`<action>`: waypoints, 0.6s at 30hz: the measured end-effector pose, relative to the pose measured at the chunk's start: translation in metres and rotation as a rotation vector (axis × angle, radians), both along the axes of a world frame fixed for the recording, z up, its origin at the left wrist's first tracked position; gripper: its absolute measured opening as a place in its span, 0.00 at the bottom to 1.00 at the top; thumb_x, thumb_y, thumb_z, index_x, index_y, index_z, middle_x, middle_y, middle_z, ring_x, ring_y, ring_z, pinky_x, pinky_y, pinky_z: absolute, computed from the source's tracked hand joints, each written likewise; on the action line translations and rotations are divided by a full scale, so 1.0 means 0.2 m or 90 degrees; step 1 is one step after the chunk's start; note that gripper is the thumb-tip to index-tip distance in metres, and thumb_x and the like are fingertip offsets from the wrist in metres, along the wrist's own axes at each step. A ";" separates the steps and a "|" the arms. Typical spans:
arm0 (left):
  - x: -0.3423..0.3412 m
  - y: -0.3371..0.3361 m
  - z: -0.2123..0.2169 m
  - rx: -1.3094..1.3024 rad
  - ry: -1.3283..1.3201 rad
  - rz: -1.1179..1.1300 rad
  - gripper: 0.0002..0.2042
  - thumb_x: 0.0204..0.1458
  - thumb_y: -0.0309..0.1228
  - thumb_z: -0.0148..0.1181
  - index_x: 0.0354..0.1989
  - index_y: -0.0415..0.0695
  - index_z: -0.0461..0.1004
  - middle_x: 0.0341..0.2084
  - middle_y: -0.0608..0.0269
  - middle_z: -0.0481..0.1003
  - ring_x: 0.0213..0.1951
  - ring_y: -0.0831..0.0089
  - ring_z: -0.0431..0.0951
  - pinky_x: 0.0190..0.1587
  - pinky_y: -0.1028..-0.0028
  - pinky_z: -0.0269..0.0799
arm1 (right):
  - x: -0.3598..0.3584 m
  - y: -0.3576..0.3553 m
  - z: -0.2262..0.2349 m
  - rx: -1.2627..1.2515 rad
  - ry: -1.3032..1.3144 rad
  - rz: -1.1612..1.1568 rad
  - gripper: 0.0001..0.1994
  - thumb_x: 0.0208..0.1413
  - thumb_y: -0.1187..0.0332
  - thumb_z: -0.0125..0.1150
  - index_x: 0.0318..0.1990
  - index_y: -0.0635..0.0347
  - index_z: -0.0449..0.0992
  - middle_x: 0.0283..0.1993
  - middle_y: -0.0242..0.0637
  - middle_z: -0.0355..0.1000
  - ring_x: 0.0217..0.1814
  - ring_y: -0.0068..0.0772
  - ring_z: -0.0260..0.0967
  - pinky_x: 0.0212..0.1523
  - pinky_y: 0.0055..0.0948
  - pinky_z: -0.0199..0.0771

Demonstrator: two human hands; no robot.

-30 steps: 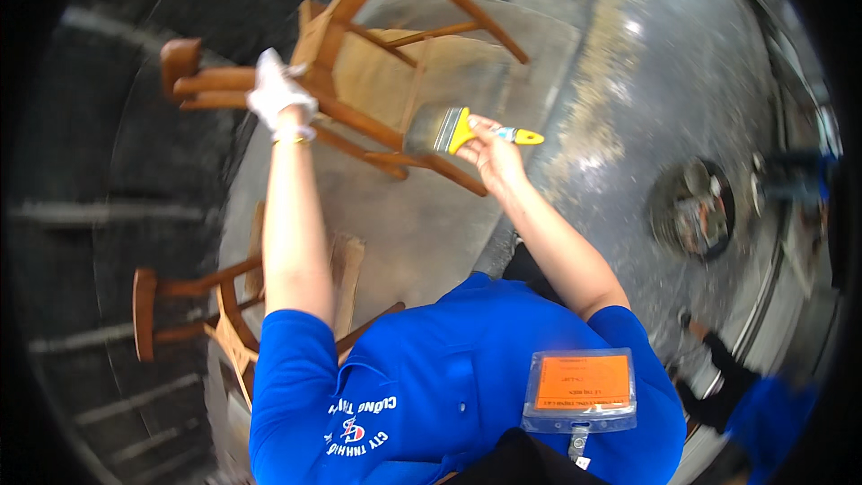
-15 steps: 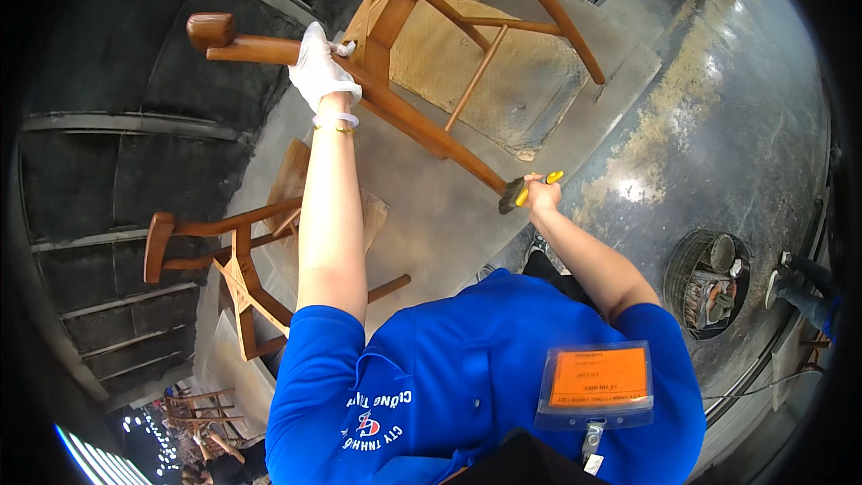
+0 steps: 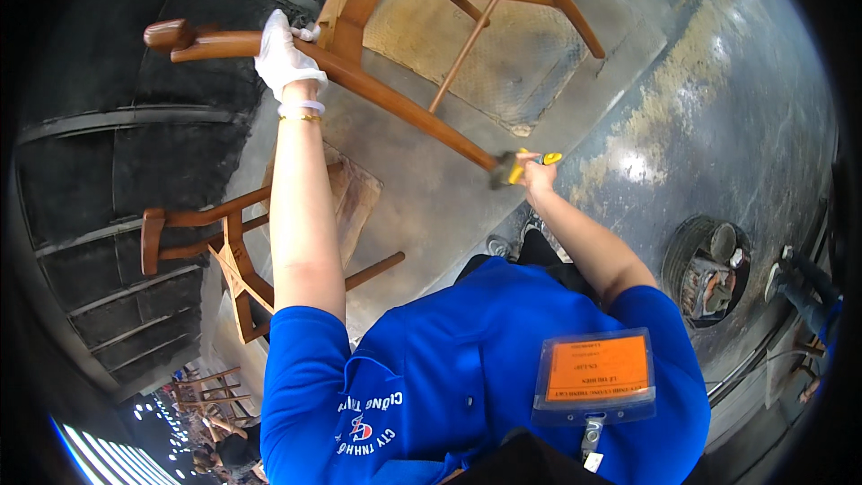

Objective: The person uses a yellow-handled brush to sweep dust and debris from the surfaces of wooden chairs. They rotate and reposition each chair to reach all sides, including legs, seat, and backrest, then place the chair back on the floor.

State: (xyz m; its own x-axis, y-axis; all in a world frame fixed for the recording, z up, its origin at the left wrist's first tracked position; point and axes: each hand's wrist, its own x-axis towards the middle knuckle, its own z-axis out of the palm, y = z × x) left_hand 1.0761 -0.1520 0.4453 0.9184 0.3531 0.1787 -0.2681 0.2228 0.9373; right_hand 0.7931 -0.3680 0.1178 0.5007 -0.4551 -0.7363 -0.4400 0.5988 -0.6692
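Note:
A brown wooden chair frame (image 3: 395, 103), without a seat, is tilted in front of me. My left hand (image 3: 289, 61), in a thin white glove, is wrapped round its long rear post near the top rail. My bare right hand (image 3: 540, 176) is closed on a brush with a yellow handle (image 3: 551, 159). The dark bristles, slightly blurred, are at the lower end of that same post. Whether they touch the wood is hard to tell.
A second chair frame (image 3: 235, 256) stands to the left beside my forearm. Worn boards (image 3: 485, 45) lie beneath the held frame. A round bin (image 3: 673, 256) with rags and a can is at the right, near another person's legs (image 3: 790, 278). Dark panels (image 3: 99, 171) line the left.
The chair frame and my left hand have shifted left in view. My right hand and the brush have moved slightly up and left, still by the post's end.

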 end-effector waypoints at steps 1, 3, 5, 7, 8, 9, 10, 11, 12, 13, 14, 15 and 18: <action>0.00 0.01 -0.01 0.018 -0.008 -0.008 0.10 0.60 0.30 0.66 0.29 0.38 0.75 0.19 0.62 0.69 0.21 0.69 0.70 0.34 0.62 0.80 | -0.01 0.02 -0.06 -0.132 0.147 -0.010 0.07 0.56 0.78 0.66 0.41 0.58 0.81 0.41 0.35 0.81 0.41 0.32 0.83 0.42 0.35 0.84; 0.02 0.02 -0.02 0.014 -0.010 0.001 0.10 0.61 0.31 0.66 0.32 0.36 0.78 0.20 0.60 0.71 0.22 0.69 0.72 0.34 0.64 0.80 | 0.04 0.10 -0.08 -0.068 0.065 -0.062 0.07 0.54 0.75 0.70 0.40 0.63 0.81 0.39 0.35 0.82 0.38 0.26 0.78 0.42 0.31 0.81; 0.04 0.03 -0.04 -0.003 -0.020 -0.034 0.10 0.61 0.32 0.66 0.33 0.36 0.78 0.20 0.60 0.72 0.23 0.69 0.72 0.33 0.64 0.79 | 0.12 0.26 0.03 -0.169 -0.218 0.046 0.03 0.62 0.76 0.65 0.41 0.64 0.80 0.39 0.29 0.76 0.41 0.24 0.76 0.39 0.30 0.81; 0.06 0.05 -0.04 0.016 -0.013 -0.022 0.08 0.61 0.30 0.65 0.37 0.36 0.78 0.21 0.63 0.69 0.23 0.70 0.71 0.35 0.62 0.80 | 0.15 0.31 0.14 0.121 -0.408 0.002 0.05 0.63 0.76 0.66 0.44 0.56 0.82 0.46 0.31 0.79 0.46 0.29 0.79 0.48 0.35 0.83; 0.06 0.06 -0.05 -0.018 -0.010 -0.033 0.07 0.62 0.29 0.65 0.39 0.36 0.78 0.22 0.63 0.70 0.24 0.70 0.71 0.35 0.62 0.80 | 0.13 0.30 0.17 0.143 -0.436 -0.001 0.06 0.63 0.76 0.66 0.44 0.56 0.82 0.47 0.33 0.79 0.48 0.30 0.79 0.49 0.37 0.84; 0.07 0.07 -0.05 -0.051 -0.020 -0.057 0.07 0.62 0.28 0.65 0.40 0.37 0.77 0.24 0.63 0.70 0.24 0.70 0.71 0.36 0.62 0.80 | 0.09 0.29 0.17 0.184 -0.575 0.002 0.06 0.63 0.76 0.65 0.45 0.55 0.81 0.48 0.34 0.80 0.49 0.32 0.80 0.49 0.38 0.85; 0.08 0.08 -0.05 -0.036 -0.027 -0.061 0.06 0.62 0.28 0.65 0.40 0.38 0.76 0.26 0.63 0.71 0.25 0.71 0.72 0.36 0.63 0.79 | 0.04 0.26 0.14 0.154 -0.456 -0.020 0.06 0.63 0.76 0.65 0.45 0.55 0.81 0.49 0.35 0.80 0.50 0.32 0.80 0.49 0.39 0.85; 0.09 0.09 -0.05 -0.036 -0.020 -0.055 0.06 0.62 0.28 0.65 0.40 0.38 0.76 0.25 0.63 0.71 0.25 0.71 0.72 0.36 0.63 0.79 | -0.04 0.23 0.08 0.132 -0.362 -0.043 0.06 0.63 0.76 0.65 0.46 0.55 0.81 0.50 0.35 0.80 0.51 0.32 0.80 0.49 0.39 0.85; 0.10 0.10 -0.06 -0.037 -0.016 -0.057 0.06 0.62 0.28 0.64 0.39 0.39 0.76 0.25 0.63 0.71 0.25 0.71 0.72 0.36 0.62 0.79 | -0.13 0.18 -0.01 0.139 -0.306 -0.050 0.07 0.63 0.76 0.64 0.46 0.55 0.81 0.50 0.35 0.80 0.51 0.33 0.80 0.49 0.39 0.85; 0.11 0.10 -0.06 -0.042 -0.018 -0.059 0.06 0.62 0.28 0.64 0.39 0.39 0.76 0.25 0.64 0.71 0.25 0.71 0.72 0.36 0.62 0.79 | -0.21 0.15 -0.08 0.119 -0.165 -0.105 0.06 0.63 0.75 0.64 0.45 0.53 0.81 0.51 0.37 0.80 0.51 0.34 0.80 0.51 0.35 0.85; 0.13 0.10 -0.06 -0.026 -0.018 -0.059 0.05 0.63 0.28 0.64 0.37 0.40 0.76 0.24 0.64 0.71 0.24 0.69 0.72 0.36 0.62 0.79 | -0.23 0.13 -0.14 0.020 -0.020 -0.139 0.07 0.62 0.76 0.65 0.45 0.53 0.81 0.45 0.36 0.81 0.46 0.35 0.81 0.50 0.34 0.84; 0.14 0.11 -0.07 -0.035 -0.020 -0.063 0.05 0.63 0.28 0.64 0.37 0.40 0.76 0.23 0.64 0.71 0.23 0.69 0.72 0.36 0.62 0.79 | -0.25 0.15 -0.18 -0.111 0.039 -0.198 0.06 0.60 0.74 0.68 0.43 0.54 0.81 0.43 0.37 0.81 0.43 0.30 0.80 0.47 0.33 0.83; 0.17 0.11 -0.08 -0.058 -0.039 -0.074 0.05 0.62 0.27 0.64 0.36 0.41 0.75 0.22 0.64 0.70 0.22 0.68 0.71 0.36 0.62 0.79 | -0.12 0.29 -0.09 -0.284 -0.091 -0.073 0.02 0.57 0.72 0.73 0.35 0.57 0.84 0.40 0.31 0.82 0.38 0.22 0.76 0.45 0.28 0.76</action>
